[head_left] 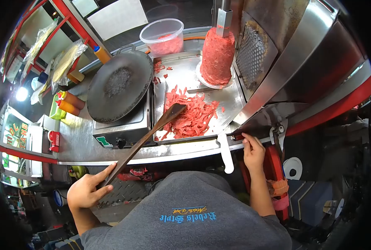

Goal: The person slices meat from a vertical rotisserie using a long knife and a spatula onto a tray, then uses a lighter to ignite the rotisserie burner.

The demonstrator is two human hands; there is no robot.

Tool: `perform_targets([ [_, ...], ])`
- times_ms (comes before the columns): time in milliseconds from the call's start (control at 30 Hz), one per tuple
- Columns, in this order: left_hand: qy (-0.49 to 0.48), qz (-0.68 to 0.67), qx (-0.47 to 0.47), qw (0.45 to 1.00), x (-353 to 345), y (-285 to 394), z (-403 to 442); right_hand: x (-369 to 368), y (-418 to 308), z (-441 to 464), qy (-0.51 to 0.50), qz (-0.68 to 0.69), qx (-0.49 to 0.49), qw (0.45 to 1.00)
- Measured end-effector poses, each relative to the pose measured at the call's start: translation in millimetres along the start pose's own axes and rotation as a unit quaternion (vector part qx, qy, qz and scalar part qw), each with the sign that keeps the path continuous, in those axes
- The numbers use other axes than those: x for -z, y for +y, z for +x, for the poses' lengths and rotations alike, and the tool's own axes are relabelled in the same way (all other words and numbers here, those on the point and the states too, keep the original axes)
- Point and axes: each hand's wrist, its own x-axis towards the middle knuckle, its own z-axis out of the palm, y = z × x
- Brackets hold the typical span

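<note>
In the head view, my left hand [89, 189] is closed around the handle of a dark wooden spatula [141, 141]. The spatula's flat end lies over a pile of sliced red meat [196, 118] on the metal tray [177, 75]. My right hand [254, 152] is by the counter's front edge, fingers bent and somewhat apart, nothing visible in them. A knife with a white handle [225, 155] lies left of that hand, its handle sticking out over the edge. Behind the pile, a cone of red meat [218, 58] stands upright on a spit.
A black pan [121, 85] rests on the stove [123, 131] left of the tray. Behind are a clear tub [162, 37] with red meat and a mesh burner [254, 56]. Sauce bottles [71, 104] stand at left; a metal panel [291, 62] rises at right.
</note>
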Motion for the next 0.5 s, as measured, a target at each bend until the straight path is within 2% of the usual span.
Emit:
perform_targets([
  [100, -0.057, 0.026, 0.012, 0.998, -3.0, -25.1, 4.6, 1.4, -1.1, -1.5, 0.032, -0.011, -0.012, 0.999],
  [133, -0.067, 0.02, 0.043, 0.997, -4.4, -17.8, 15.7, -3.1, 2.1, -4.5, 0.055, -0.01, -0.017, 0.998],
  [200, 0.006, -0.003, -0.099, 0.995, -40.2, -48.3, 58.8, -14.3, 6.4, -9.7, 0.096, -0.01, -0.025, 0.995],
  [267, 0.029, -0.01, -0.127, 0.991, -67.4, -39.8, 83.3, -25.2, 5.2, -15.0, 0.128, -0.015, -0.03, 0.991],
  [333, -0.047, -0.029, -0.015, 0.998, -71.9, -6.7, 100.1, -27.0, -1.9, -7.2, 0.109, -0.072, 0.019, 0.991],
  [367, -0.042, -0.016, -0.018, 0.999, -71.2, -7.3, 99.0, -24.9, -3.0, -2.7, 0.097, -0.103, 0.054, 0.988],
  [433, -0.027, 0.009, -0.025, 0.999, -67.7, -10.2, 97.8, -17.7, 0.1, 2.2, 0.058, -0.134, 0.053, 0.988],
  [467, -0.017, 0.084, -0.037, 0.996, -53.1, -12.4, 89.4, -14.7, 2.0, 5.2, 0.038, -0.147, 0.053, 0.987],
  [500, -0.022, 0.07, -0.033, 0.997, -39.3, -18.5, 78.9, -12.3, 3.1, 6.2, 0.022, -0.159, 0.053, 0.986],
])
